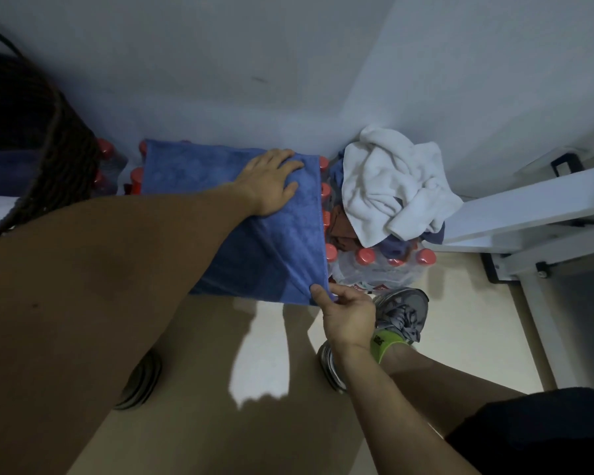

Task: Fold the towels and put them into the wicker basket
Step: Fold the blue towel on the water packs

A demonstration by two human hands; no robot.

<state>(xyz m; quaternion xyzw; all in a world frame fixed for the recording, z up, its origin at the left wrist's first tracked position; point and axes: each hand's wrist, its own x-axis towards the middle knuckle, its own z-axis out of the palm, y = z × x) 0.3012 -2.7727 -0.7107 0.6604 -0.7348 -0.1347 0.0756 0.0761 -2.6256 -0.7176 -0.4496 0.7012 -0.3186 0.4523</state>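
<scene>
A blue towel (pixel 261 241) lies spread over packs of red-capped bottles against the wall. My left hand (pixel 271 181) presses flat on its upper part with straight fingers. My right hand (pixel 345 308) pinches the towel's near right corner between thumb and fingers. A crumpled white towel (pixel 388 186) lies to the right on a heap of other cloths, blue and rust-coloured. The dark wicker basket (pixel 31 132) stands at the far left, with blue cloth visible inside it.
Shrink-wrapped bottles with red caps (pixel 366 257) stand under and beside the towels. A white metal frame (pixel 515 214) juts in from the right. My grey shoe (pixel 403 313) stands on the pale floor just below the bottles. The wall is close behind.
</scene>
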